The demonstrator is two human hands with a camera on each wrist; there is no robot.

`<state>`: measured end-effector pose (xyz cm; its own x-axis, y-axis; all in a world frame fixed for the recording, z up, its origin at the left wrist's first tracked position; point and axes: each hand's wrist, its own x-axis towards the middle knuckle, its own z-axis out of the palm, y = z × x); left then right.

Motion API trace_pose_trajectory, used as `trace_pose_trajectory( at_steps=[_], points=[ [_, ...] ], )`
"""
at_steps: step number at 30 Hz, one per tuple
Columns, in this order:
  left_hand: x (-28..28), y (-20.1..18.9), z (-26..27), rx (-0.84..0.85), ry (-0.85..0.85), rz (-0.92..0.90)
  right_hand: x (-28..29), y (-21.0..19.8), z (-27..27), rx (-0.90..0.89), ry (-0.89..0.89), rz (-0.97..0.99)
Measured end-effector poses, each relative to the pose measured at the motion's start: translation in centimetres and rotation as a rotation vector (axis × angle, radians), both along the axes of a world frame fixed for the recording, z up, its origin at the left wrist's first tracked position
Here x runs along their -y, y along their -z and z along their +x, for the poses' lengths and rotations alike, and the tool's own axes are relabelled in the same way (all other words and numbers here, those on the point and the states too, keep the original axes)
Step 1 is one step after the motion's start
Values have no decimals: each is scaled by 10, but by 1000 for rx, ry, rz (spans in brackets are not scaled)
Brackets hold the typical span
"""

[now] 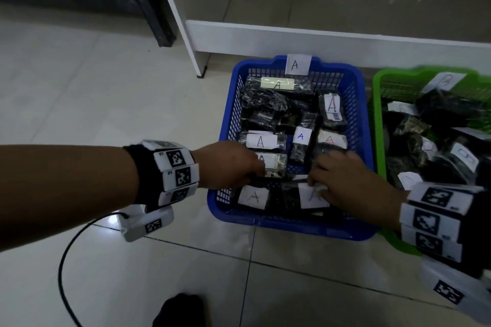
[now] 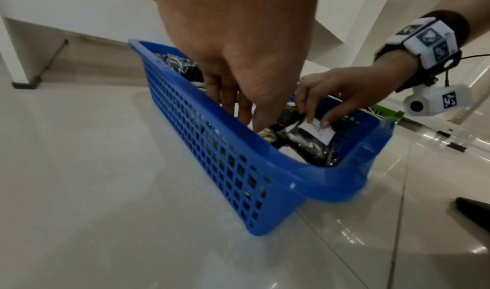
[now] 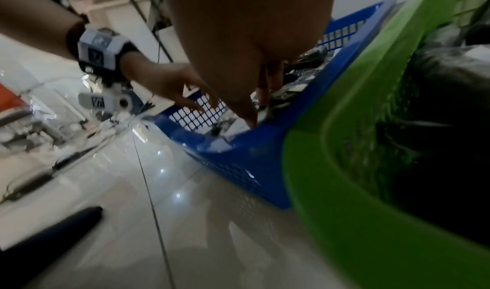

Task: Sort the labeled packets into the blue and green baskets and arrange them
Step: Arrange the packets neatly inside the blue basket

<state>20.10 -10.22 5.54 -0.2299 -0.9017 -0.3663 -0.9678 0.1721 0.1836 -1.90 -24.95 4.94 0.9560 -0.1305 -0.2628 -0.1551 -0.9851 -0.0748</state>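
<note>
The blue basket [image 1: 225, 119] carries an "A" tag on its far rim and holds several dark packets with white "A" labels. My left hand [image 1: 255, 175] reaches into its near left part, fingers straight and pointing down onto the packets [image 2: 246, 121]. My right hand [image 1: 316, 183] is in the near right part. Its thumb and fingers pinch one A-labeled packet [image 2: 315, 134] by its label end. The green basket [image 1: 376, 119] stands right beside the blue one and holds several dark packets with "B" labels.
Both baskets sit on a pale tiled floor [image 1: 106, 87] against the base of a white shelf unit [image 1: 318, 37]. A white upright [image 1: 186, 34] and a dark post stand at the far left. A black cable [image 1: 63, 255] loops on the floor near me.
</note>
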Motion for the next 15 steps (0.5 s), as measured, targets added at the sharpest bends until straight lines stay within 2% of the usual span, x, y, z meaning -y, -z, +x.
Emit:
trace_pose_trajectory(
  at_steps=[2,5,8,15],
  points=[
    [4,-2,8,27,-14,-171,0,7,-3,66,-72,-87],
    [15,-5,21,63,-152,-305,4,16,-9,83,-142,-46],
    [29,-6,29,120,-239,-192,5,21,-12,2,-188,-15],
    [40,16,25,247,-157,-21,-2,15,-8,-103,-124,53]
  ],
)
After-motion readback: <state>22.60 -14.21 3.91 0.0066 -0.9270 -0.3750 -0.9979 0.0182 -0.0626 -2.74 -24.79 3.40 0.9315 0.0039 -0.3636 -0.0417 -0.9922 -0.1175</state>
